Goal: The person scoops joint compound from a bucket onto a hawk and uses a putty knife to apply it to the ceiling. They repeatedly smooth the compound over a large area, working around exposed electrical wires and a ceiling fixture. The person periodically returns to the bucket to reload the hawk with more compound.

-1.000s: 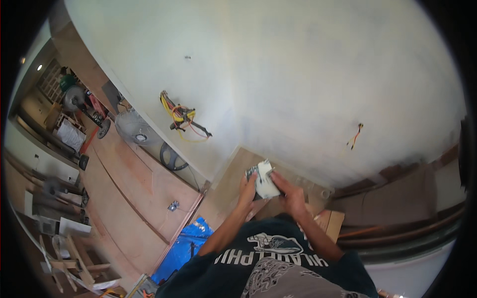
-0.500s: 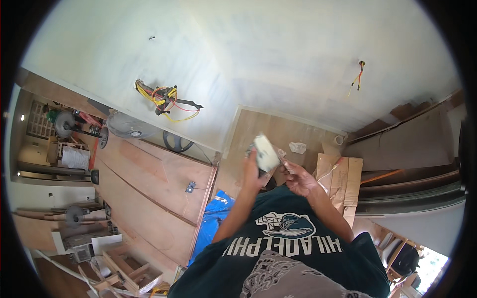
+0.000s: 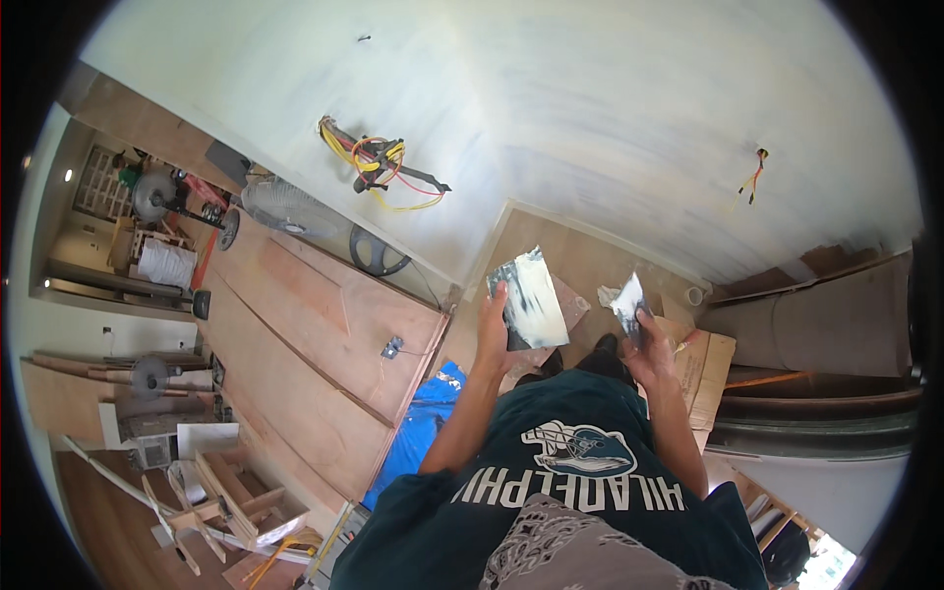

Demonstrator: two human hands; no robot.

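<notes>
My left hand [image 3: 496, 334] holds a flat dark plate [image 3: 531, 300] smeared with white paste, its thumb along the plate's left edge. To its right, my right hand [image 3: 649, 349] grips a putty scraper [image 3: 627, 300] with white paste on its blade. The two tools are apart, held above the wooden floor [image 3: 536, 226] of a corner between pale, patchy walls [image 3: 610, 118]. My dark shoes show below them.
Bundled wires [image 3: 374, 162] and thinner wires [image 3: 757, 172] poke from the walls. Plywood sheeting [image 3: 285, 324], blue plastic [image 3: 421, 413], a flattened carton [image 3: 708, 383] and a grey panel [image 3: 816, 324] surround me. Fans [image 3: 152, 197], timber offcuts [image 3: 236, 501] and a small green-clad person [image 3: 128, 170] lie leftward.
The plate and scraper were held together a second ago; now they are separated, my right hand further right, and the plate shows more of its smeared face. The view has shifted.
</notes>
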